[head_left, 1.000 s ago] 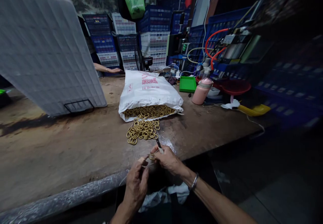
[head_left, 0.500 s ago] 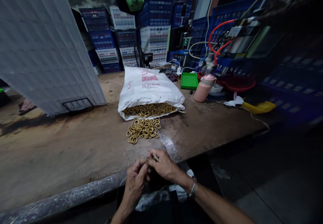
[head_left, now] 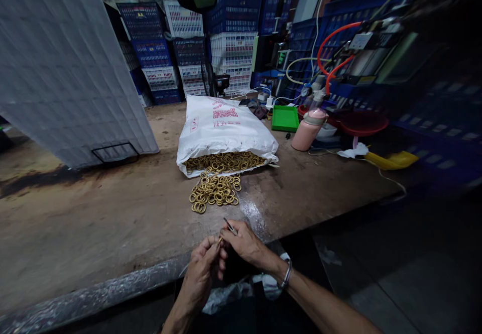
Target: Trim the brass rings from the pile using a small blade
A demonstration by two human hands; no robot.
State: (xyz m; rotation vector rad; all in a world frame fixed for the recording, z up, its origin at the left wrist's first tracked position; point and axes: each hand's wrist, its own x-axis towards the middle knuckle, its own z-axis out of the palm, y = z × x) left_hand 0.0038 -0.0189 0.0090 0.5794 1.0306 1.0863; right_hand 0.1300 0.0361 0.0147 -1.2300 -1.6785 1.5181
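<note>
Close together at the table's front edge, both my hands are closed. Between the thumb and fingertips of my left hand (head_left: 203,263) is a brass-coloured ring (head_left: 220,240), seen nearly edge-on. My right hand (head_left: 244,243) grips a slim metal tool with a dark pointed tip (head_left: 230,227); its exact kind is too small to make out. The right fingertips meet the ring's far side. Just beyond lies a loose pile of brass-coloured rings (head_left: 214,191), spilling from the open mouth of a white woven sack (head_left: 229,130) with red print.
A large pale ribbed panel (head_left: 75,73) stands at the left. Behind the sack are stacked blue and white crates (head_left: 233,47). To the right are a green tray (head_left: 285,118), a pink bottle (head_left: 308,130), a yellow scoop (head_left: 393,160) and a machine with orange hoses (head_left: 335,32).
The view has shifted slightly. My left hand has turned a little, and the ring's edge now shows at its fingertips. The tool's dark tip in my right hand points up more visibly.
</note>
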